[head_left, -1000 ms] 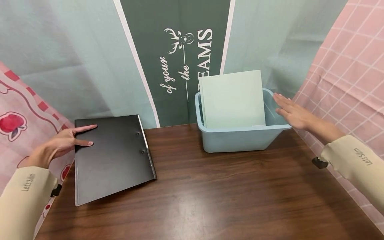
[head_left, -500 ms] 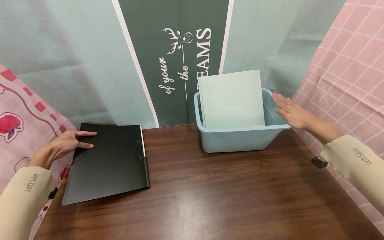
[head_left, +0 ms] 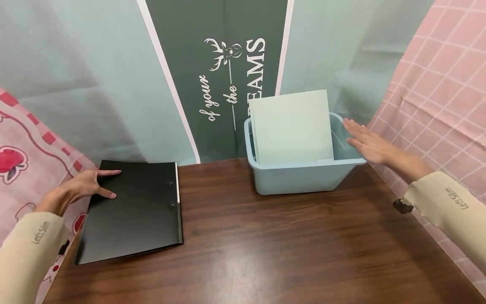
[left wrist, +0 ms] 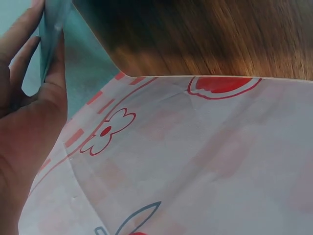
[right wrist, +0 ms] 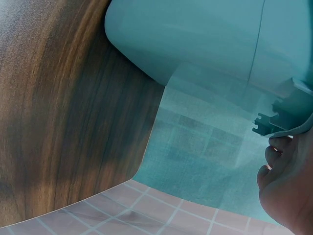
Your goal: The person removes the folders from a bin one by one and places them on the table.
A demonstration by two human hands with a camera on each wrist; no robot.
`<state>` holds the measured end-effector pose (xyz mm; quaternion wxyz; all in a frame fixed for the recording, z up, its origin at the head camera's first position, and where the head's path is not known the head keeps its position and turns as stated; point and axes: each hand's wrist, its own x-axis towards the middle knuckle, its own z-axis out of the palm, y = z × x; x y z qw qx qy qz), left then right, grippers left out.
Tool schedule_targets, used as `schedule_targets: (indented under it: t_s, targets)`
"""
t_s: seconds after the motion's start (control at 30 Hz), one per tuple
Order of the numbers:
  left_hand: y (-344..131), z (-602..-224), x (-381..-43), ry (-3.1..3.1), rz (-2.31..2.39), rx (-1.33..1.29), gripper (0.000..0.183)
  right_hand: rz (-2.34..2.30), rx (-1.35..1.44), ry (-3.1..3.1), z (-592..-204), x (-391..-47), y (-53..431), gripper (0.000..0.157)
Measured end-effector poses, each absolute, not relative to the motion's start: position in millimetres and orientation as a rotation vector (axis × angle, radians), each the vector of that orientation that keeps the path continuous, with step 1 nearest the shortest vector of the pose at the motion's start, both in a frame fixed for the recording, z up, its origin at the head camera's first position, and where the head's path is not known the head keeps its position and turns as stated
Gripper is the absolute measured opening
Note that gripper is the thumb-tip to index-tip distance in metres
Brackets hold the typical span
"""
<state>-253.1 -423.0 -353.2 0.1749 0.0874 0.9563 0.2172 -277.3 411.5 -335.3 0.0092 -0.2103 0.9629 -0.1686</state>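
Observation:
In the head view, a black file folder (head_left: 136,211) with two small rivets lies at the left, over the table. My left hand (head_left: 85,184) pinches its left edge, index finger and thumb stretched over the upper face; the left wrist view shows other fingers of the hand (left wrist: 36,98) on the opposite side. At the right, a light blue plastic bin (head_left: 300,179) holds pale green sheets or folders (head_left: 292,126) leaning upright above its rim. My right hand (head_left: 370,142) rests against the bin's right rim with straight fingers; the right wrist view shows its fingertips at that rim.
The brown wooden table (head_left: 243,253) runs between folder and bin. A grey-green curtain (head_left: 95,84) with printed lettering hangs behind. Pink cloths, one with fruit prints (head_left: 22,164) and one with a grid (head_left: 433,84), border the left and right sides.
My left hand has brought the folder slightly down and left, and its face has tilted and turned a little. The right hand stays at the bin's rim.

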Motion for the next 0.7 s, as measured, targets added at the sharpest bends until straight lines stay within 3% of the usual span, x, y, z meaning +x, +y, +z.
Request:
schedule_targets:
  t_s: [0.27, 0.7]
  targets:
    - [-435.8, -359.5, -254.7, 2.722, 0.662, 0.216, 0.101, -0.521, -0.65, 3.017, -336.7, -278.5, 412.0, 0.064]
    - [-460.3, -381.7, -250.0, 2.778, 0.647, 0.191, 0.102, -0.48, -0.635, 3.012, -335.9, -280.0, 411.5, 0.064]
